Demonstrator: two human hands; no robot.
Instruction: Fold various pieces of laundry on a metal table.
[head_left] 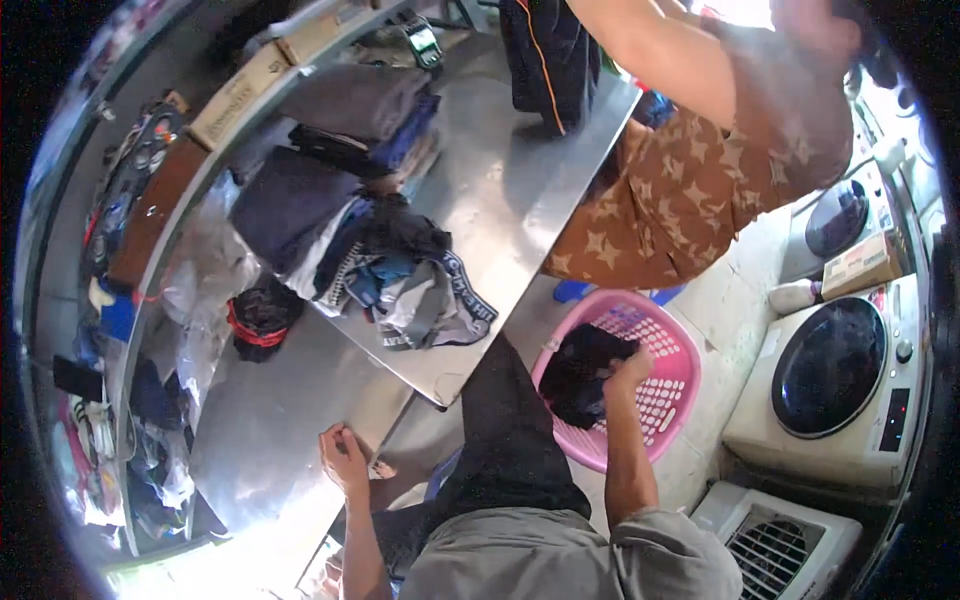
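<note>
Okay, head view: right hand [628, 368] is down in the pink laundry basket [676, 375], fingers clamped on the edge of the dark clothes [580, 375]. Those clothes sit inside the basket, toward its left side; basket is on the tiled floor [712, 385], to the right of the person's leg. Left hand [345, 460] is over the edge of the lower metal table [265, 425], fingers loosely curled, nothing seen in it; can't tell if fingertips meet the thumb.

Upper metal table [490, 200] carries folded dark clothes [295, 205] and, at its near end, a loose heap of underwear [400, 290]. Black bundle with a red band [262, 325] on the lower table. Black garment with an orange stripe [545, 60] at the far end. Co-worker in a brown star-print shirt [680, 205] stands across, hand blurred. Washing machine [830, 368] at right, vented white unit [785, 540] just below it.
</note>
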